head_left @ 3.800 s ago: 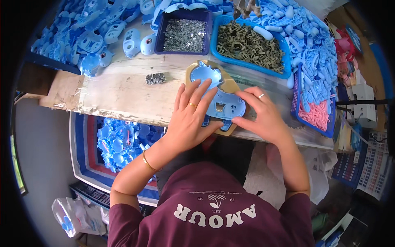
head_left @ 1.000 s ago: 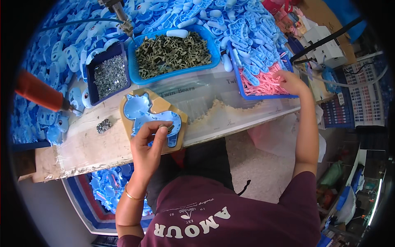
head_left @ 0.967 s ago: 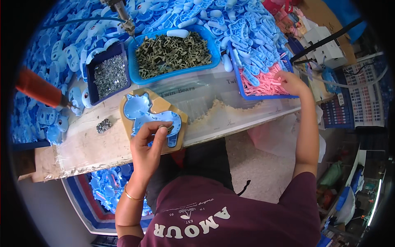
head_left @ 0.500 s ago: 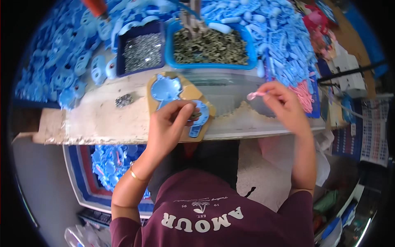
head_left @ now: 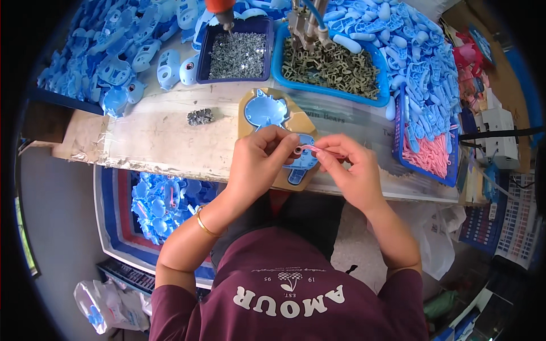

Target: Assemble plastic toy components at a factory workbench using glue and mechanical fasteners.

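My left hand (head_left: 259, 162) is closed, thumb and forefinger pinching a small dark metal piece (head_left: 297, 150) that is mostly hidden by the fingertips. My right hand (head_left: 352, 173) pinches a thin pink plastic strip (head_left: 329, 151), whose looped end meets the metal piece at the left fingertips. Both hands hover over the near part of a tan holding block (head_left: 300, 120). A round light-blue plastic shell (head_left: 266, 112) lies in the block's far hollow. Another blue part (head_left: 307, 162), with a narrow tab toward me, sits in the near hollow, partly covered by my hands.
Beyond the block stand a dark-blue tray (head_left: 206, 59) of small screws and a bright-blue tray (head_left: 341, 94) of metal clips. An orange-handled driver (head_left: 220, 7) hangs above. A blue basket (head_left: 400, 133) holds pink strips at right. Blue shells (head_left: 122, 68) are heaped at left.
My right hand has come left from beside the basket, bringing the pink strip to my left fingertips. The view has shifted, so the bench appears farther right.
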A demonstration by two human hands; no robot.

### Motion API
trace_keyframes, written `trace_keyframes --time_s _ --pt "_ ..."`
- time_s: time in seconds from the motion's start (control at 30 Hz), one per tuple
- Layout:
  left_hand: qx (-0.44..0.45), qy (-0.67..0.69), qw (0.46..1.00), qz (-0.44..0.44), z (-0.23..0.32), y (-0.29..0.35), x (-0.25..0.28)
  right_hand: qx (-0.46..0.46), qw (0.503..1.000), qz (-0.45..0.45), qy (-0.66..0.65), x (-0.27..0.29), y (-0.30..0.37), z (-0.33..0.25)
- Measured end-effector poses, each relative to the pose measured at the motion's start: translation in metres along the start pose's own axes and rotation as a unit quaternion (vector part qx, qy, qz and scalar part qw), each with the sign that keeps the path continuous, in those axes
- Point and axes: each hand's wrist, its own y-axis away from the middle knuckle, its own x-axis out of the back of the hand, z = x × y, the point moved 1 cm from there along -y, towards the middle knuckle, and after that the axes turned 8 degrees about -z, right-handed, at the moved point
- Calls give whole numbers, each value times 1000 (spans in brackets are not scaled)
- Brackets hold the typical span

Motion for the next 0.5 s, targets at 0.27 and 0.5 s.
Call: trace_keyframes --time_s 0.27,0.5 --pt "11 53 996 -67 -3 -1 13 57 997 45 -7 -5 1 13" --pt "11 1 993 -116 1 2 25 85 993 -46 61 1 -12 -11"
